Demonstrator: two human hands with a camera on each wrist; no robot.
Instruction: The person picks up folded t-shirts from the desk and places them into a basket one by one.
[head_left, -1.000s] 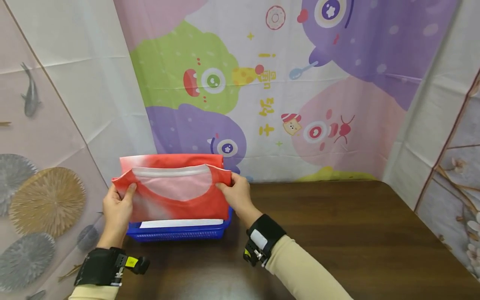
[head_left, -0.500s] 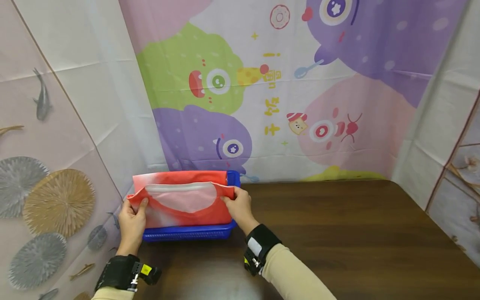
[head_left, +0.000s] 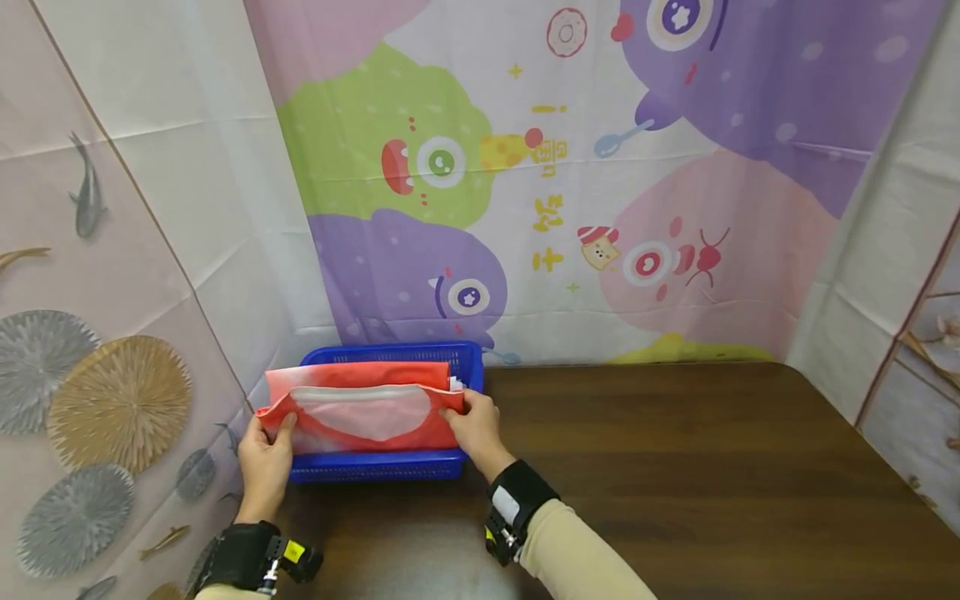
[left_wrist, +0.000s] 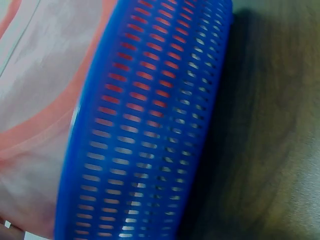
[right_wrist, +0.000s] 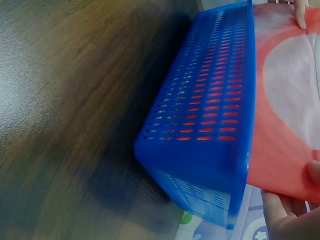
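Observation:
A folded red-and-white T-shirt (head_left: 367, 417), its neckline facing up, stands partly inside a blue perforated basket (head_left: 375, 468). My left hand (head_left: 264, 467) pinches the shirt's left top corner between thumb and fingers. The right top corner is pinched by my right hand (head_left: 478, 425), thumb in front, fingers behind. In the right wrist view, the shirt (right_wrist: 280, 155) drops behind the basket's near wall (right_wrist: 210, 100), and red shows through its slots. The left wrist view shows the same wall (left_wrist: 140, 120) close up. The shirt's lower part is hidden by the basket.
The basket stands at the back left of a brown wooden table (head_left: 637, 467), near the printed cloth (head_left: 540, 208) behind it. A patterned cloth (head_left: 120, 383) hangs at the left. A small white item (head_left: 456, 384) shows inside the basket beside the shirt.
Both hands have lowered the shirt into the basket, so the basket's back rim now shows behind it. The head view has shifted slightly. The grip on both corners is unchanged.

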